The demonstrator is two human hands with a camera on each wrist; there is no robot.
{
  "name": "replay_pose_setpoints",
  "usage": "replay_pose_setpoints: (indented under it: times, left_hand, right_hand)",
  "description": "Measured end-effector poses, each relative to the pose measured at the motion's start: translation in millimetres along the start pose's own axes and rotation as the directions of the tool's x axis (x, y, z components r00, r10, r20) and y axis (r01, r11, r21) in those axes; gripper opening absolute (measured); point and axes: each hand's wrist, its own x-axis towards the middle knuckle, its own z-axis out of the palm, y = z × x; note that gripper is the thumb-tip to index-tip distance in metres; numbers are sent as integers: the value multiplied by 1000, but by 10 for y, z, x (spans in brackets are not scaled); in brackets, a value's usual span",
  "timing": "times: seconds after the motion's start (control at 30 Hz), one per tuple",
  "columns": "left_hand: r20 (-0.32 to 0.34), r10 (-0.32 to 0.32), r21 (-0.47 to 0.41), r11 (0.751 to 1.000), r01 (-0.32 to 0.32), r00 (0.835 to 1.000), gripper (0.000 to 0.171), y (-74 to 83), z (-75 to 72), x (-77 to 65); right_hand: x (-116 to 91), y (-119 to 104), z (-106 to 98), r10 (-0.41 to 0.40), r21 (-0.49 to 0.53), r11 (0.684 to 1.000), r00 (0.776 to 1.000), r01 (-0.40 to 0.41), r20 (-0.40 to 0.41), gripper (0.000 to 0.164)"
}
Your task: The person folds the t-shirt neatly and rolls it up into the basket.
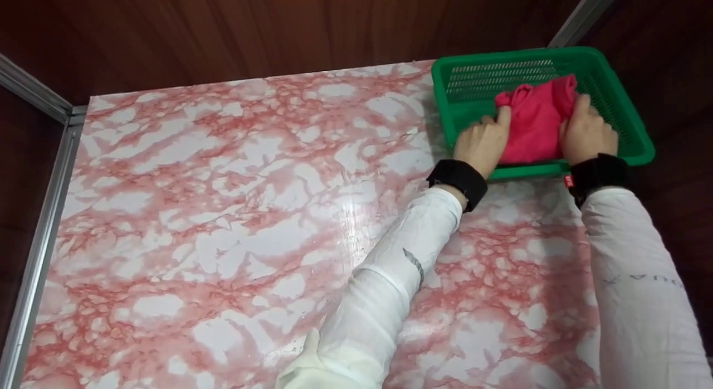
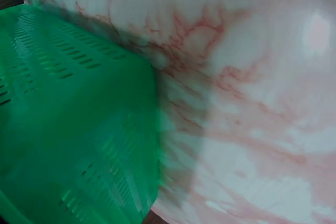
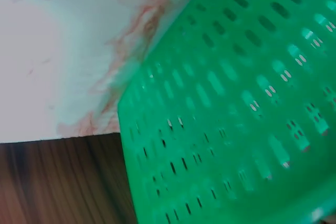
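Note:
A bright pink folded cloth (image 1: 536,121), perhaps a garment, is inside the green plastic basket (image 1: 496,57) at the far right of the table in the head view. My left hand (image 1: 483,142) grips its left side, with the thumb along the cloth's edge. On the opposite side my right hand (image 1: 590,134) holds the cloth's right edge. The undersides of both hands' fingers are hidden. The left wrist view shows only the slotted basket wall (image 2: 79,108) and tabletop. In the right wrist view the basket's slotted side (image 3: 220,108) fills much of the picture; neither wrist view shows a hand.
The table (image 1: 223,238) has a red-and-white marbled top. Dark wood panels (image 1: 278,27) rise behind it and at both sides, joined by metal strips (image 1: 44,210). The basket stands close to the back right corner.

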Motion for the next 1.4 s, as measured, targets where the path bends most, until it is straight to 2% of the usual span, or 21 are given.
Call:
replay_pose_setpoints:
  times: [0.13,0.27,0.4,0.5,0.6,0.7,0.93,1.1,1.17,1.33,1.37,1.4]
  left_hand:
    - [16,-11,19,1000,10,1000,27,9,48,-5]
    - [73,-14,12,1000,13,997,23,-1,80,4]
    - [152,-28,-6,1000,29,988,19,-17,87,43]
    - [234,-18,-17,1000,22,972,23,-36,77,73]
    - [331,3,-32,999,8,944,30,-50,70,96]
    - [401,9,-43,999,9,916,32,-50,79,116]
    - [507,-6,-25,999,21,862,29,-3,130,159]
    - [578,2,-24,1000,14,816,29,14,146,203]
    - [618,6,-14,1000,3,786,31,21,136,216]
    - [726,3,37,998,-43,687,32,53,87,240]
    - [739,3,45,998,-53,674,33,61,80,242]
    - [744,3,53,997,-64,668,33,66,76,243]
  right_hand:
    - [5,17,86,-1,-13,1000,999,1,44,35]
    - [43,10,125,3,-47,999,991,3,131,34]
    - [114,-24,135,1,-86,996,967,22,254,31]
    - [157,-51,144,-5,-103,994,945,41,328,28]
    - [171,-77,149,-13,-106,993,921,59,389,26]
    - [168,-91,151,-20,-101,992,896,72,444,27]
    - [161,-62,169,-21,-74,995,862,68,506,28]
    - [174,-38,172,-27,-60,996,838,71,545,28]
    - [181,-35,173,-26,-63,995,824,75,566,30]
    - [205,8,167,21,-83,996,786,39,618,45]
    - [209,19,165,31,-90,995,780,32,625,49]
    - [211,27,159,42,-97,995,776,26,630,52]
